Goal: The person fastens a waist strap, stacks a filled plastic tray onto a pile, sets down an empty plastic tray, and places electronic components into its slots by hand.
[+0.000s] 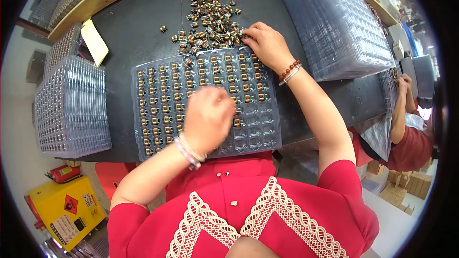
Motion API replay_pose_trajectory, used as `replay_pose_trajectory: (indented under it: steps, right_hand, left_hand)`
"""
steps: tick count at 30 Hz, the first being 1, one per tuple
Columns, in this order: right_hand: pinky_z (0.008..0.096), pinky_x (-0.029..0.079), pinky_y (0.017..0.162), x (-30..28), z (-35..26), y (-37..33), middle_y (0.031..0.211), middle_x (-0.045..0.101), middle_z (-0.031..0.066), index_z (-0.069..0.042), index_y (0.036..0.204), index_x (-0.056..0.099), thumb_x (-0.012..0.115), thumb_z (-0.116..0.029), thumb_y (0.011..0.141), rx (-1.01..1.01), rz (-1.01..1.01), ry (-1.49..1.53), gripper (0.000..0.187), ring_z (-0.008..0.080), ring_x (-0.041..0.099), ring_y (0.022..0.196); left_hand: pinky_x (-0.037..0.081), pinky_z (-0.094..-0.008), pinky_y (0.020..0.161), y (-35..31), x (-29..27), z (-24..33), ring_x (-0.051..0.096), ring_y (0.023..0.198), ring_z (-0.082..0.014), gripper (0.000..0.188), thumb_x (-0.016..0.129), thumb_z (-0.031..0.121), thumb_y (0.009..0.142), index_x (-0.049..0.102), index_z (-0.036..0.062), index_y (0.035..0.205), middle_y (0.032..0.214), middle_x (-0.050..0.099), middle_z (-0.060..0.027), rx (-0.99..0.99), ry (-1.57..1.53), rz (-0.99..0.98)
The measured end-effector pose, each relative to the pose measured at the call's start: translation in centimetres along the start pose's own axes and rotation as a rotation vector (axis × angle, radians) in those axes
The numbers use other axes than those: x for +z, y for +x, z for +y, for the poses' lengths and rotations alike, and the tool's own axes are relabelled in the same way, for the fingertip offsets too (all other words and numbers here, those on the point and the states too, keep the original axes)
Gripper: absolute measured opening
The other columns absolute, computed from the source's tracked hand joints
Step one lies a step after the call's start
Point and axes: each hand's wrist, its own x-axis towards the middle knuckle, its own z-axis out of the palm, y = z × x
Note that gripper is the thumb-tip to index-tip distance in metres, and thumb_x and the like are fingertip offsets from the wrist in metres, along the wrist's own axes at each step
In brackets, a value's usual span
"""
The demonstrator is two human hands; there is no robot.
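Note:
A clear plastic tray (pixel 262 114) with rows of pockets lies in front of me. Small copper-wound coils (pixel 166 109) fill many pockets; several at the lower right hold none. My left hand (pixel 208 117), blurred by motion, is over the middle of the tray with its fingers curled in; whatever they hold is hidden. Beyond the tray's far edge spreads a heap of loose coils (pixel 210 14). At the heap's right side, by the tray's far right corner, my right hand (pixel 268 45) has its thumb and fingers pinched on a coil, mostly covered by the fingertips.
Tall stacks of clear trays stand on the dark table (pixel 138 28): one stack (pixel 334 24) at right, another (pixel 71 110) at left. A yellow card (pixel 94 42) leans near the left stack. A yellow cabinet (pixel 67 210) is at lower left. Another person's arm (pixel 400 110) shows far right.

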Motion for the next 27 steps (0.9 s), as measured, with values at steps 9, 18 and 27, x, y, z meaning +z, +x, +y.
replay_pose_trajectory:
  steps: [9,18,27]
  right_hand:
    - [0.0396,0.049,0.087,0.2,-1.9,3.2,0.103,0.063,0.0159,-0.017,0.124,0.063,0.072,-0.035,0.077,0.135,-0.234,0.164,0.051,0.0312,0.061,0.097]
    - [0.0407,0.048,0.089,1.2,-3.9,4.9,0.097,0.067,0.016,-0.008,0.107,0.069,0.069,-0.019,0.078,0.087,-0.187,0.396,0.031,0.0316,0.062,0.1]
    - [0.0379,0.051,0.081,-2.2,-5.5,-3.1,0.104,0.065,0.011,-0.005,0.102,0.067,0.067,-0.009,0.081,-0.079,-0.17,0.312,0.021,0.0304,0.063,0.095]
  left_hand:
    - [0.045,-0.0443,0.097,9.0,-2.3,-10.7,0.055,0.114,-0.0362,0.068,0.07,0.05,0.078,0.053,0.0115,0.132,0.121,0.058,-0.0197,-0.616,0.172,-0.289]
    - [0.051,-0.0363,0.085,12.0,0.2,-12.4,0.068,0.092,-0.0284,0.041,0.078,0.017,0.07,0.069,0.0096,0.11,0.097,0.071,-0.016,-0.645,-0.473,-0.153]
    - [0.048,-0.039,0.09,6.6,-1.7,-5.9,0.061,0.099,-0.0333,0.033,0.07,0.004,0.074,0.067,0.0039,0.107,0.103,0.064,-0.0161,-0.329,-0.292,-0.232]
